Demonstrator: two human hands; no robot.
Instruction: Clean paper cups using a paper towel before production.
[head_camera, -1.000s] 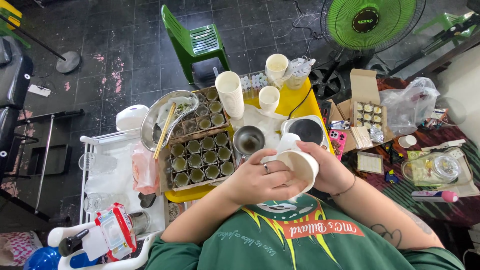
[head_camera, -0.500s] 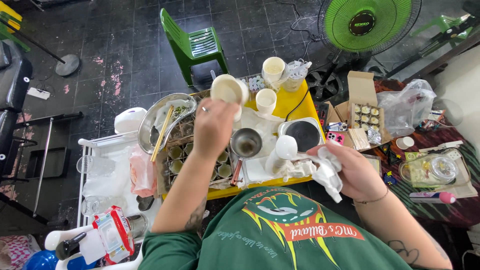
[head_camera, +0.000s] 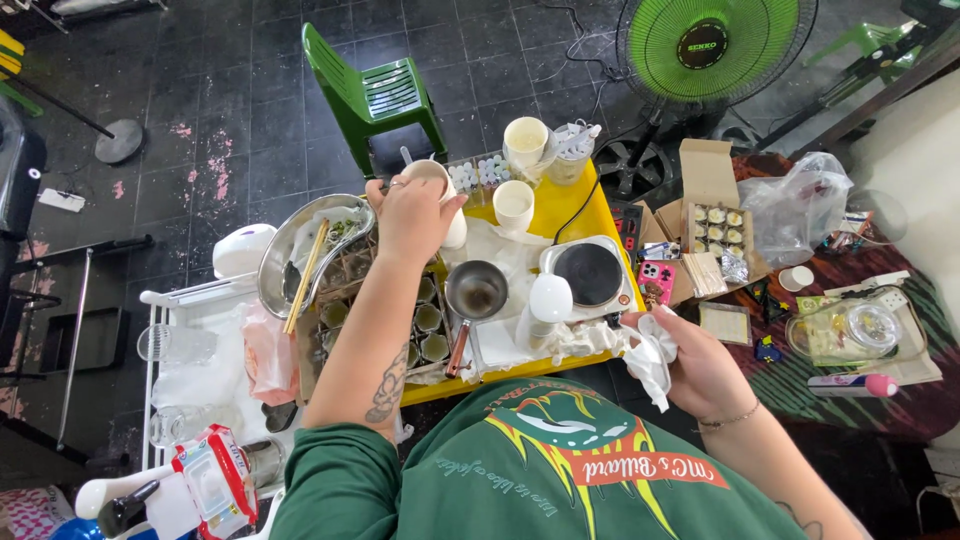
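- The left hand (head_camera: 412, 215) grips a tall white plastic cup (head_camera: 440, 200) at the far side of the yellow bench (head_camera: 560, 215).
- The right hand (head_camera: 700, 365) clutches a crumpled white cloth (head_camera: 650, 355) at the bench's near edge.
- A small steel saucepan (head_camera: 476, 290) sits between the hands.

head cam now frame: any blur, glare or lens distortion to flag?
Head view: strong wide-angle bend, the floor tiles and green fan curve at the edges. Left hand on the white cup is sharp enough; right hand with the crumpled tissue slightly soft. Daylight even, wall at right overexposed.
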